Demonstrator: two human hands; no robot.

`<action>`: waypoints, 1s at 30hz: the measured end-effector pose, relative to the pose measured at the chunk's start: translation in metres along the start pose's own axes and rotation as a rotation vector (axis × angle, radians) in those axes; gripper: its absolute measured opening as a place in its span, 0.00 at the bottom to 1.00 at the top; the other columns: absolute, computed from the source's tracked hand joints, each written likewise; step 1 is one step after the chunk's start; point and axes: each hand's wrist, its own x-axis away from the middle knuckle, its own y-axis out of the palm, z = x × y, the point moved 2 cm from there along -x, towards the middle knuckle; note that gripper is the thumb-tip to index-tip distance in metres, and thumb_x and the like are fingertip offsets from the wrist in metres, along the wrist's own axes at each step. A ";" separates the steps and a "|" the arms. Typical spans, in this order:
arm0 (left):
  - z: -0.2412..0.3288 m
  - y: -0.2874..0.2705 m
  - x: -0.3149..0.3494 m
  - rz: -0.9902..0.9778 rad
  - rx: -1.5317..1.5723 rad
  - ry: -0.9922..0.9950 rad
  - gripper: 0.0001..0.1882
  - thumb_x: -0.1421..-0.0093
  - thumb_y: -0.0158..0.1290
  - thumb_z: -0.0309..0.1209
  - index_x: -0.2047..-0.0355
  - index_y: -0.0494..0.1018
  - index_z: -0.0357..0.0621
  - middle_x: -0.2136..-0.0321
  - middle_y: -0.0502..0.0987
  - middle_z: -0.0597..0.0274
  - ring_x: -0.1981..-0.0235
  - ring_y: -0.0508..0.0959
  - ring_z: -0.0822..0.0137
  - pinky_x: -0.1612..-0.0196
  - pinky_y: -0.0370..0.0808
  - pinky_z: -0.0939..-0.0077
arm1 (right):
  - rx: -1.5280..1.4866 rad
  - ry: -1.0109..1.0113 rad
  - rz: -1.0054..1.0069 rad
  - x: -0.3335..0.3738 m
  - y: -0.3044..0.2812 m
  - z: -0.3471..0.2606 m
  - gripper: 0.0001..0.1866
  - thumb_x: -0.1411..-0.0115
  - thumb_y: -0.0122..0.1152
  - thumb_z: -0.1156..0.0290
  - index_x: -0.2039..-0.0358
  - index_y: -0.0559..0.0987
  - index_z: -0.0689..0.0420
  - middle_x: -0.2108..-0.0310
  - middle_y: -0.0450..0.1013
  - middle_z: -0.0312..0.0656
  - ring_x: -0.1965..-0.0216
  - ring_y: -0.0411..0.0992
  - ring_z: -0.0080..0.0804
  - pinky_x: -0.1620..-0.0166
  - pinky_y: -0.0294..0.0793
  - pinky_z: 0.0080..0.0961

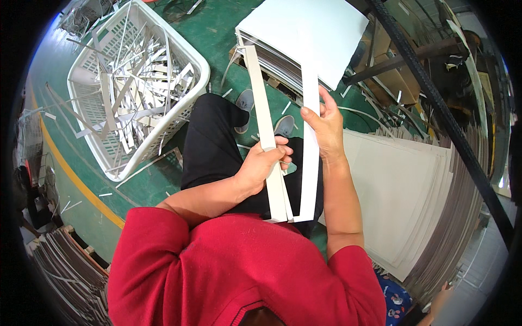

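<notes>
My left hand (259, 167) is closed around a long, narrow cream cardboard strip (261, 108), thumb on top and fingers wrapped over its right edge. In my right hand (327, 129) is a long white cardboard strip (310, 179), pinched near its upper part between the thumb and the fingers. Both strips stand lengthwise over my lap, with a gap between them. Their near ends come close together by my red shirt, where a short white piece turns inward; whether they are joined there I cannot tell.
At the left, a white plastic basket (201, 60) is heaped with cut strips (136, 92). A stack of white sheets (304, 30) lies ahead on a pallet. Large cardboard sheets (391, 190) stand at the right, beside a dark slanting bar (429, 92). Scraps dot the green floor (163, 179).
</notes>
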 end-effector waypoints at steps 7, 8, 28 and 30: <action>0.026 0.003 0.013 -0.213 0.127 0.126 0.16 0.41 0.45 0.27 0.52 0.62 0.40 0.65 0.72 0.60 0.64 0.73 0.70 0.59 0.71 0.74 | 0.463 -0.322 0.042 0.015 0.070 -0.027 0.31 0.50 0.64 0.74 0.46 0.62 0.63 0.67 0.75 0.43 0.69 0.71 0.21 0.64 0.71 0.19; 0.027 -0.001 0.014 -0.189 0.013 0.223 0.15 0.41 0.46 0.27 0.53 0.62 0.39 0.66 0.72 0.61 0.65 0.73 0.70 0.61 0.72 0.74 | 0.377 -0.317 0.004 0.018 0.078 -0.030 0.30 0.49 0.64 0.74 0.47 0.63 0.63 0.66 0.74 0.44 0.68 0.71 0.22 0.63 0.71 0.20; 0.331 -0.324 0.019 1.114 -0.649 0.522 0.34 0.50 0.57 0.45 0.50 0.61 0.33 0.64 0.73 0.49 0.65 0.76 0.59 0.63 0.74 0.70 | 0.776 0.192 0.061 0.095 -0.036 0.063 0.21 0.47 0.56 0.76 0.52 0.68 0.64 0.60 0.72 0.45 0.68 0.71 0.24 0.63 0.72 0.20; 0.323 -0.381 0.010 1.544 -1.442 0.688 0.43 0.55 0.58 0.51 0.47 0.59 0.32 0.59 0.72 0.42 0.57 0.73 0.51 0.53 0.69 0.65 | 0.823 0.191 0.058 0.100 -0.030 0.058 0.21 0.48 0.56 0.77 0.52 0.69 0.63 0.60 0.72 0.45 0.68 0.72 0.25 0.63 0.72 0.21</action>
